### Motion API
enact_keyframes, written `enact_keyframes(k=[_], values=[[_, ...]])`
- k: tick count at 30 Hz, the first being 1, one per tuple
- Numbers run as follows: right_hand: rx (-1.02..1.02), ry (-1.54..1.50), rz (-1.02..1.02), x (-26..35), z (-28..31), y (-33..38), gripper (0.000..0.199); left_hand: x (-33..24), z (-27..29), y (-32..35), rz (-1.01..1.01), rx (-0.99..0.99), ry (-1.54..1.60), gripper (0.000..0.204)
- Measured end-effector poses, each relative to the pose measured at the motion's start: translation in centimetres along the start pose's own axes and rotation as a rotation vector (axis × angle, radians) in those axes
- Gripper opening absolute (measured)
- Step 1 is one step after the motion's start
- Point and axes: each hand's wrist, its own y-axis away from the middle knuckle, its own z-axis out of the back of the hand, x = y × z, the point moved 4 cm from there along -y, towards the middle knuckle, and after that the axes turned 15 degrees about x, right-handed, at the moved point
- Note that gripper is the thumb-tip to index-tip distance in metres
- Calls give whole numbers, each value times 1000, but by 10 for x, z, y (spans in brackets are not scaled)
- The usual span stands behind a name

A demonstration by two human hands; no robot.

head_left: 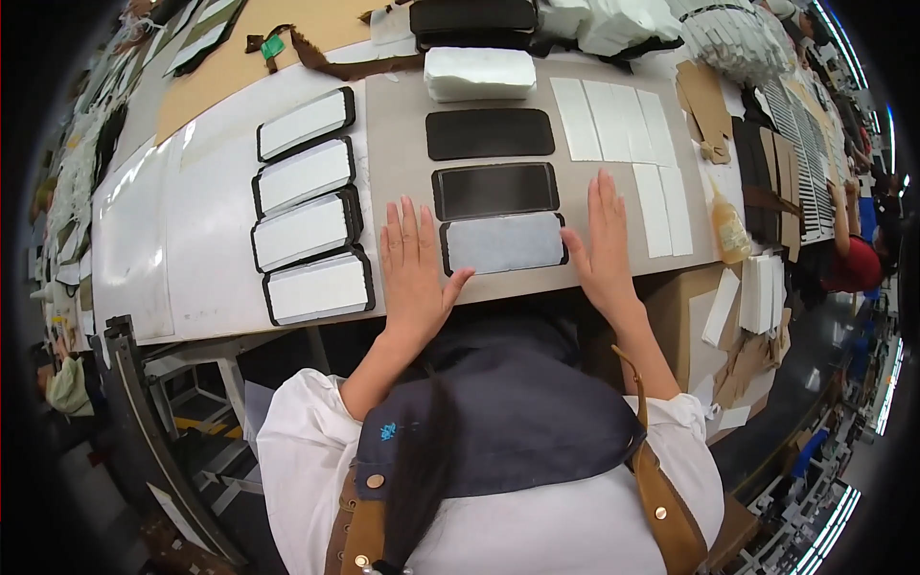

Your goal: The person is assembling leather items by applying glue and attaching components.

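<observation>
Both my hands are flat with fingers stretched out, palms toward the table, and neither holds anything. My left hand (412, 273) is at the left end of the nearest black-edged panel, which has a pale grey-blue sheet (505, 241) on it. At that panel's right end is my right hand (602, 240), its thumb near the panel's corner. Beyond lie a black panel with a raised rim (494, 191) and a plain black panel (490, 133). To the left, several black-edged panels topped with white strips (304, 228) overlap in a column.
A white stack (479, 74) stands behind the black panels. White strips (613, 120) lie in rows at the right, near a bottle of yellowish liquid (728, 228). Cardboard and white pieces (757, 297) sit below the table's right edge. A person in red (856, 264) is at far right.
</observation>
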Motion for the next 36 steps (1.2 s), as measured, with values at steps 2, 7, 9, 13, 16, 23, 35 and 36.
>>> enact_keyframes(k=[2, 7, 9, 13, 16, 23, 35, 36], values=[[-146, -113, 125, 13, 16, -35, 59, 3, 2, -6, 5, -62, 25, 91], [-273, -120, 353, 44, 19, -147, 36, 3, 6, -12, -9, -121, 76, 83], [-312, -110, 416, 49, 11, -185, 30, 1, 12, -7, -20, -188, 97, 73], [-389, 77, 531, 47, -14, -232, 25, 4, 15, -3, -1, -261, 186, 57], [-381, -72, 544, 40, -22, -248, 11, 3, 15, -1, -9, -281, 206, 47], [-150, -474, 323, 9, -31, -272, 15, 4, 19, -2, -29, -287, 221, 40], [-732, -1634, 210, -39, 59, -226, 14, 4, 21, -2, -59, -333, 358, 35], [-733, -1629, 208, -26, 68, -207, 14, 0, 26, -5, -104, -300, 586, 36]])
